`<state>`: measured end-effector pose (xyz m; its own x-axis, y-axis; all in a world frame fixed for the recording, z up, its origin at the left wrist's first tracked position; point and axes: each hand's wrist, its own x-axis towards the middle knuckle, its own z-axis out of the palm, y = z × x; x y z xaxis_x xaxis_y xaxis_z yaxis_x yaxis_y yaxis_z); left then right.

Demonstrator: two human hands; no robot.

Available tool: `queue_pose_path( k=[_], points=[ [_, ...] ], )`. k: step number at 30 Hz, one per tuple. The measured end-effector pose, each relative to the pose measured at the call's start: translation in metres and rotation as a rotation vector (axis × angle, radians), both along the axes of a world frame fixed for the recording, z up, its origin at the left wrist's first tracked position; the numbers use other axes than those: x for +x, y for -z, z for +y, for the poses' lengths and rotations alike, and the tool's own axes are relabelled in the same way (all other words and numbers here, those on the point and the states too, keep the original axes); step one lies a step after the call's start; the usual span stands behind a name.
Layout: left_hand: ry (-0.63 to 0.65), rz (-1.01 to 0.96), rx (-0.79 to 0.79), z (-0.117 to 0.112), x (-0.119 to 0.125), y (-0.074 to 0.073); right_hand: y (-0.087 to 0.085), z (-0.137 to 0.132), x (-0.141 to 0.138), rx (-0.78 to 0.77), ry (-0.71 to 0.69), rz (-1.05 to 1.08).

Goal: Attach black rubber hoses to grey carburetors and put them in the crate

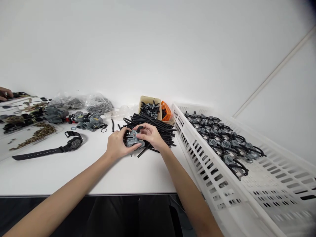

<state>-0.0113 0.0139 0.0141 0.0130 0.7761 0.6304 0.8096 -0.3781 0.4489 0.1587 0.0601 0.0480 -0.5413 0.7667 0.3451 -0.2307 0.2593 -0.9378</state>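
Grey metal part [133,140] between both hands, just beside a pile of black tubes [161,130]. Left hand [116,144] clasps its side, thumb along the near edge; right hand [151,135] pinches the black fitting [140,128] on top. I'd judge: body steady, fingers square.

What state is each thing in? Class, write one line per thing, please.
Left hand: gripping the metal part
Right hand: fingers on the metal part's top
Metal part: held in both hands
Black tubes: loosely piled
Wristwatch: unbuckled
Cream bin: open, holding small parts
White crate: open, partly filled
Brass pieces: heaped together
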Motion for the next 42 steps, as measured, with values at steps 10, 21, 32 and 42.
queue_pose_path(
  k=[10, 21, 32, 42],
  points=[
    [-0.013, 0.037, 0.046, 0.001, 0.001, 0.004, 0.004, 0.002, -0.006, 0.162, 0.040, -0.058],
    [-0.017, 0.005, 0.037, 0.003, 0.001, 0.003, -0.002, 0.000, 0.004, -0.068, -0.077, 0.040],
    [-0.004, 0.011, 0.036, 0.001, 0.001, 0.003, 0.004, 0.006, 0.003, -0.064, -0.109, 0.097],
    [-0.027, 0.072, 0.073, 0.002, 0.003, 0.004, 0.008, 0.005, -0.003, 0.158, -0.008, -0.052]
  ],
)
